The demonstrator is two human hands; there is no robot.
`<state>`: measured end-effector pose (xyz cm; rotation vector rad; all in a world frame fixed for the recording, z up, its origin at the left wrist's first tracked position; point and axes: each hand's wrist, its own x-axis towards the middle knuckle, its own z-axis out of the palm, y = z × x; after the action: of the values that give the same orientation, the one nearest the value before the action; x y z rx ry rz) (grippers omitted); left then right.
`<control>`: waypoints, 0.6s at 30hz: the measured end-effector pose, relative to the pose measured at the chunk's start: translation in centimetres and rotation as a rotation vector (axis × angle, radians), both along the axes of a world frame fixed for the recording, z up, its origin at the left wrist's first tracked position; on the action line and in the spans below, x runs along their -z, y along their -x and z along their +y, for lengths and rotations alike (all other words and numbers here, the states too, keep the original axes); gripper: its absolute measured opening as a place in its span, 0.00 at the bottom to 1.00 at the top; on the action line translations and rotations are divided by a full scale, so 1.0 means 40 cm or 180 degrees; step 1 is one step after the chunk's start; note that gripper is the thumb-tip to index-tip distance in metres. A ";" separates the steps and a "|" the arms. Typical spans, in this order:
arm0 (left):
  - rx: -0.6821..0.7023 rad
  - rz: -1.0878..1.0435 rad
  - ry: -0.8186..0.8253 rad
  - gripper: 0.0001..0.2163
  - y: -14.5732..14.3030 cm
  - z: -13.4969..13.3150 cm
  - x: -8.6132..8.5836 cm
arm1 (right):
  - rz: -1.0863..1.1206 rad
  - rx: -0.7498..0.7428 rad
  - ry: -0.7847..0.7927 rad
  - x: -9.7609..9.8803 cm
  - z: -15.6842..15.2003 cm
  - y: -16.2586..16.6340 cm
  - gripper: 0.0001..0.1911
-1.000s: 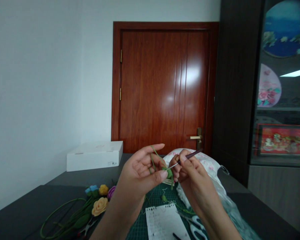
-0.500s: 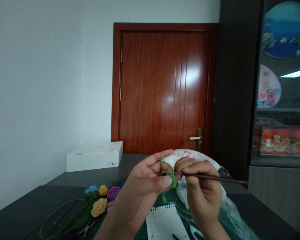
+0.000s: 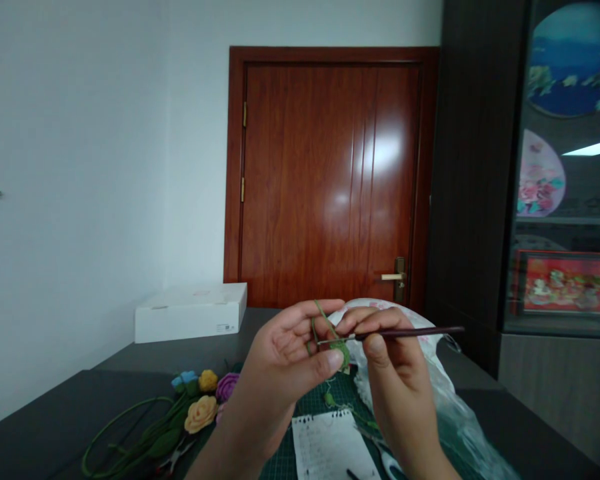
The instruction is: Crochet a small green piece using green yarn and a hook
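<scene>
Between the thumb and fingers of my left hand (image 3: 290, 357) is a small piece of green crochet work (image 3: 341, 355). Green yarn (image 3: 324, 313) runs from it up over my raised left index finger. My right hand (image 3: 397, 373) grips a crochet hook (image 3: 410, 332) with a dark handle, held nearly level. The hook's thin metal tip points left, just above the green piece, with the yarn at it. Whether the tip sits inside a stitch is too small to tell. Both hands are raised over a green cutting mat (image 3: 280, 461).
A spiral notepad (image 3: 330, 443) with a dark pen, and scissors (image 3: 391, 463), lie below my hands. Crocheted flowers (image 3: 200, 415) with green stems are at left. Behind stands a white box (image 3: 190, 320). A white plastic bag (image 3: 443, 373) is at right.
My right hand has shifted slightly left and up, and the hook's handle end has tilted upward. The yarn now stretches more visibly between my left index finger and the hook tip.
</scene>
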<state>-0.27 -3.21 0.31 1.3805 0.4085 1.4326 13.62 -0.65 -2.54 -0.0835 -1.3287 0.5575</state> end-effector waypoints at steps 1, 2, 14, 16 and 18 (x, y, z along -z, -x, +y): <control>-0.0090 0.0030 -0.0001 0.20 -0.002 -0.004 -0.001 | -0.0009 0.0106 -0.0046 0.002 0.001 -0.001 0.04; -0.0174 0.0052 0.0007 0.20 -0.004 -0.007 -0.003 | 0.0011 0.0170 -0.0065 0.004 0.002 -0.002 0.04; -0.0412 0.0050 0.0034 0.18 -0.008 -0.009 -0.008 | -0.0022 0.0232 -0.0241 -0.004 0.006 -0.033 0.04; -0.0491 0.0070 0.0001 0.17 -0.009 -0.007 -0.006 | -0.0183 0.0613 -0.0502 -0.010 -0.001 -0.047 0.04; -0.0603 0.0115 -0.0077 0.17 -0.012 -0.007 -0.003 | -0.0466 0.1035 -0.0870 -0.016 -0.008 -0.061 0.04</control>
<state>0.21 -3.48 0.44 1.4187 0.5592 1.5718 16.06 -0.98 -1.91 -0.1147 -1.4859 0.0936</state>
